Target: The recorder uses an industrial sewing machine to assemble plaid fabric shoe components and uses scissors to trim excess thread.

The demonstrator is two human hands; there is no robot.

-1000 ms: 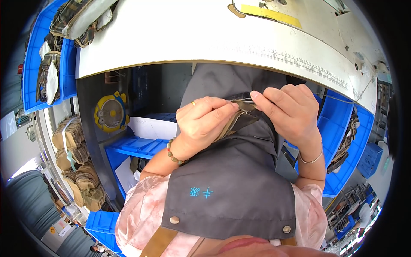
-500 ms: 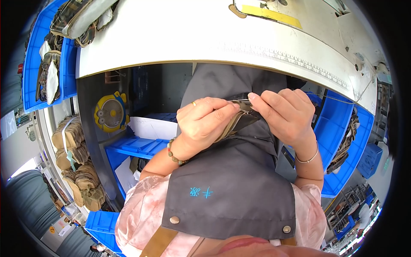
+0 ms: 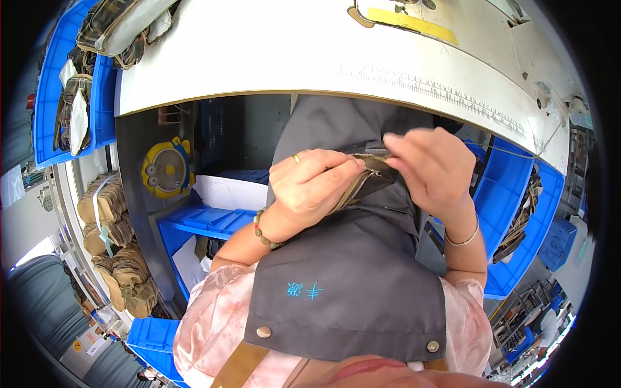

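Observation:
A khaki and dark fabric piece (image 3: pixel 373 184) with a pale, toothed-looking edge is held above my lap, tilted. My left hand (image 3: pixel 309 183) is closed on it, with thumb and forefinger pinching its upper end. My right hand (image 3: pixel 435 169) is just right of that end, its fingers curled and its fingertips smeared by motion. Whether they grip anything there is unclear. A thin greyish strip shows at the top of the piece between the hands. Most of the piece's lower part is hidden behind my left hand.
Ahead lies a white worktable (image 3: pixel 259 52) with a printed ruler scale. Blue crates (image 3: pixel 103 107) holding plaid fabric pieces stand left, and another blue crate (image 3: pixel 540 213) stands right. Bundled khaki pieces (image 3: pixel 103 200) are stacked at left. Below the table is a yellow fan (image 3: pixel 167 169).
My right hand's fingertips have lifted slightly away from the fabric's upper edge, and thumb and forefinger have parted. My left hand stays nearly in place with the piece.

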